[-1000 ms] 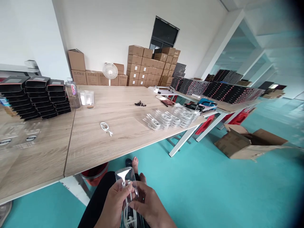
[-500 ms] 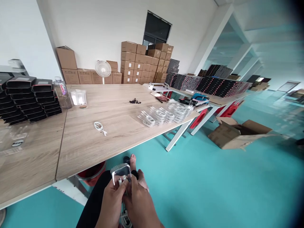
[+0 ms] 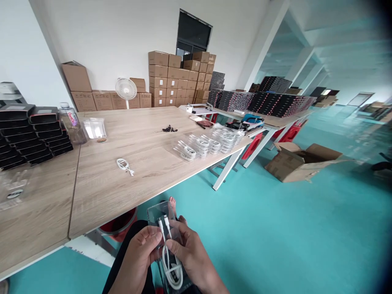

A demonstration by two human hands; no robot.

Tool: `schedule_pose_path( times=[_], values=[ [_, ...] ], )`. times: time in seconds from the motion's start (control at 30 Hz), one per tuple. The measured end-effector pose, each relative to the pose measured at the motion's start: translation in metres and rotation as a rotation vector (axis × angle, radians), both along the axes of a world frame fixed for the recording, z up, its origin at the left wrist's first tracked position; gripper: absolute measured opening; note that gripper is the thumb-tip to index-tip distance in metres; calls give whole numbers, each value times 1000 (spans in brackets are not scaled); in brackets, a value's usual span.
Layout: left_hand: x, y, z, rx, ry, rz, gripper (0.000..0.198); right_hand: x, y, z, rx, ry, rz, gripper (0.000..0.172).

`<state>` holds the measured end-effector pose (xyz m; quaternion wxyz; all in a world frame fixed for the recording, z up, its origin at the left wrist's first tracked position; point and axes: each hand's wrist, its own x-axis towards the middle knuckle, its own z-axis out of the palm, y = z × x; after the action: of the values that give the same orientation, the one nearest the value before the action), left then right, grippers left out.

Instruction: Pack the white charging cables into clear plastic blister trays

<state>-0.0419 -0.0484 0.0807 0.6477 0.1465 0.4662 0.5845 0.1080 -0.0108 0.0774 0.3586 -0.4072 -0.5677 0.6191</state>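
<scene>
Over my lap, a clear plastic tray [image 3: 154, 210] is tilted between my hands with a coiled white charging cable [image 3: 173, 281] lying in it. The cable's two plugs point away from me, toward the tray's far end. My left hand [image 3: 142, 247] is closed, thumb and fingers pinching the cable near one plug at the tray's left side. Around the tray's right side my right hand [image 3: 191, 249] is closed, its thumb pressing by the cable. Another coiled white cable [image 3: 123, 164] lies on the wooden table [image 3: 147, 167].
Stacks of clear trays with white cables [image 3: 211, 143] stand near the table's right edge. Small black pieces [image 3: 169, 129] lie mid-table. Black boxes [image 3: 30, 134] and a bottle [image 3: 72, 122] are at left. An open carton [image 3: 300, 161] sits on the floor; a red bucket [image 3: 121, 226] is under the table.
The tray has tipped so its inside and the whole cable coil now show. My hands have spread slightly, and the plugs sit farther out. The camera view has shifted a little.
</scene>
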Motion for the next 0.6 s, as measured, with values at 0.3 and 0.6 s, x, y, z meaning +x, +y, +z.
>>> schedule_pose_path(
  times=[0.3, 0.6],
  values=[
    [4, 0, 0, -9, 88, 34, 34, -2, -2, -4, 372, -310, -325, 46],
    [8, -4, -2, 46, 237, -58, 35, -9, -6, 18, 343, -329, -197, 9]
  ],
)
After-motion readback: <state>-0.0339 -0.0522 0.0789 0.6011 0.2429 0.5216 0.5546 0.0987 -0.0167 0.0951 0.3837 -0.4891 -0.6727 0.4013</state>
